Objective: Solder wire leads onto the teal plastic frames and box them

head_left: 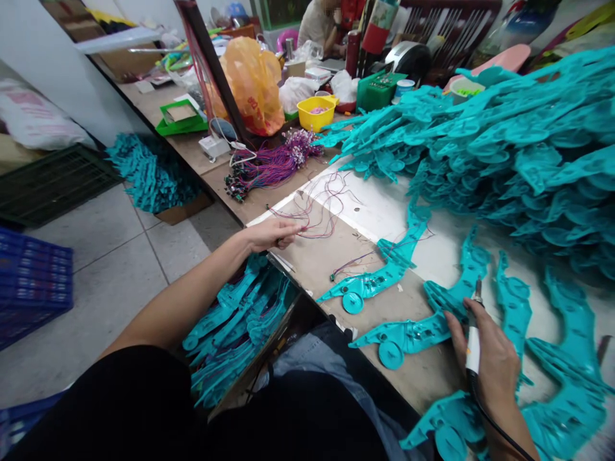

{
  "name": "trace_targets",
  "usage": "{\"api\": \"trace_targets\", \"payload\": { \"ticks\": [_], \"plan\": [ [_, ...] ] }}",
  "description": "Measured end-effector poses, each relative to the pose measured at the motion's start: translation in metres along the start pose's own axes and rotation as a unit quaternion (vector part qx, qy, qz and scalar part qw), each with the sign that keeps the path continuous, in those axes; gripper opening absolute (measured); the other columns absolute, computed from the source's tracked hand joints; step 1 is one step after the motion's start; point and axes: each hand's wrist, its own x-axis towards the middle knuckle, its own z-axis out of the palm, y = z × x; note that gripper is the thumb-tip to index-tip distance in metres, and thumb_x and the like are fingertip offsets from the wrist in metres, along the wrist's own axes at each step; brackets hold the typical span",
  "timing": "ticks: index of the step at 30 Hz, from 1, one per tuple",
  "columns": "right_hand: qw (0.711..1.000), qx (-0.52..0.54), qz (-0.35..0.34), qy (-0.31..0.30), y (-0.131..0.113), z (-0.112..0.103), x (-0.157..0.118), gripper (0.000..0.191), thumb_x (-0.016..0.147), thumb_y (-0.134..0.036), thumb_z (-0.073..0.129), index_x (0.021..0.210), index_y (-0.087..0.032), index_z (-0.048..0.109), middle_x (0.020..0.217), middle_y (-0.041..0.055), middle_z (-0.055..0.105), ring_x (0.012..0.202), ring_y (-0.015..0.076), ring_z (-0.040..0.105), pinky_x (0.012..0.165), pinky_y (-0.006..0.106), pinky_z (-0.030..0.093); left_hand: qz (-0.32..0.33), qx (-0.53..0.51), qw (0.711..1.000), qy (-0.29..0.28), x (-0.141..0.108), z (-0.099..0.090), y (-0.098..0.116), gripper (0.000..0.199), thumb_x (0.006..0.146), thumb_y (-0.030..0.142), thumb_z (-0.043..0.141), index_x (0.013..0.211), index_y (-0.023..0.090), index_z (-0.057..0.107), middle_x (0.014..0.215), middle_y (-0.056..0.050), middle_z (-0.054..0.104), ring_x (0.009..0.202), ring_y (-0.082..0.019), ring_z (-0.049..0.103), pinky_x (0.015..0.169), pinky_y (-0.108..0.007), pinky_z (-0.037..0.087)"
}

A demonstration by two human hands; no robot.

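My left hand (275, 234) is closed in a pinch on thin red and purple wires (331, 208), whose loops spread over the white board. In my right hand (494, 355) is a soldering iron (473, 339) with a white handle and black cord, its metal tip pointing up and away. The fingers of that hand rest by a teal plastic part (418, 336) lying flat on the table. Farther left lies another teal part (379, 278) with wires across it and a small dark component (332, 277) at a wire end. More teal parts (514, 304) lie to the right.
A large heap of teal parts (519, 147) fills the back right. Bundled wires (273, 160) lie beside a yellow basket (317, 112) and an orange bag (252, 86). Below the table edge is a box of teal parts (240, 320). A person (319, 32) sits across the table.
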Motion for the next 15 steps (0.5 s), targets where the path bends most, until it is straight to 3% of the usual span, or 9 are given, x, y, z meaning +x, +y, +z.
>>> {"api": "trace_targets", "payload": {
  "ticks": [3,5,7,9,12,15],
  "plan": [
    [1.0,0.012,0.006,-0.019,-0.003,-0.002,0.0,0.045,0.096,-0.045,0.051,0.134,-0.022,0.056,0.118,0.0164,0.07,0.103,0.0394,0.069,0.083,0.049,0.055,-0.032,0.064,0.997,-0.037,0.0,0.001,-0.005,0.042,0.07,0.042,0.08,0.1,0.013,0.073,0.05,0.007,0.032,0.045,-0.006,0.024,0.044,-0.02,0.018],
    [0.999,0.019,0.015,-0.031,-0.004,-0.004,-0.001,0.046,0.096,-0.045,0.05,0.135,-0.021,0.055,0.12,0.0171,0.068,0.106,0.0406,0.068,0.086,0.05,0.055,-0.03,0.106,0.994,-0.026,0.004,0.002,-0.009,0.038,0.075,0.046,0.075,0.092,0.012,0.075,0.049,0.007,0.03,0.043,-0.006,0.024,0.044,-0.021,0.019],
    [0.999,0.021,0.021,-0.036,-0.005,-0.004,-0.001,0.045,0.096,-0.045,0.05,0.135,-0.021,0.055,0.121,0.0172,0.068,0.108,0.0414,0.067,0.088,0.051,0.054,-0.001,0.201,0.979,0.044,0.011,0.003,-0.012,0.034,0.08,0.047,0.068,0.083,0.014,0.074,0.05,0.005,0.035,0.044,-0.008,0.03,0.047,-0.022,0.026],
    [0.999,0.019,0.022,-0.037,-0.004,-0.004,-0.002,0.045,0.096,-0.044,0.05,0.134,-0.021,0.056,0.12,0.0177,0.068,0.107,0.0418,0.067,0.088,0.051,0.054,0.034,0.307,0.939,0.152,0.018,0.002,-0.014,0.027,0.083,0.039,0.062,0.082,0.015,0.073,0.056,0.002,0.047,0.051,-0.011,0.042,0.053,-0.023,0.035],
    [0.999,0.011,0.014,-0.029,-0.001,-0.003,-0.003,0.046,0.095,-0.045,0.053,0.133,-0.02,0.056,0.117,0.0183,0.069,0.102,0.0412,0.069,0.085,0.05,0.055,0.05,0.38,0.885,0.264,0.017,-0.002,-0.018,0.023,0.084,0.027,0.056,0.098,0.014,0.07,0.076,-0.004,0.061,0.075,-0.02,0.057,0.072,-0.029,0.043],
    [1.0,0.0,0.005,-0.025,0.002,-0.001,-0.004,0.047,0.095,-0.047,0.054,0.133,-0.02,0.057,0.111,0.0181,0.071,0.096,0.0397,0.07,0.082,0.049,0.055,0.076,0.477,0.816,0.317,0.004,0.002,-0.026,0.043,0.078,0.02,0.059,0.12,0.015,0.064,0.108,-0.013,0.064,0.108,-0.032,0.056,0.094,-0.042,0.042]
  ]
}}
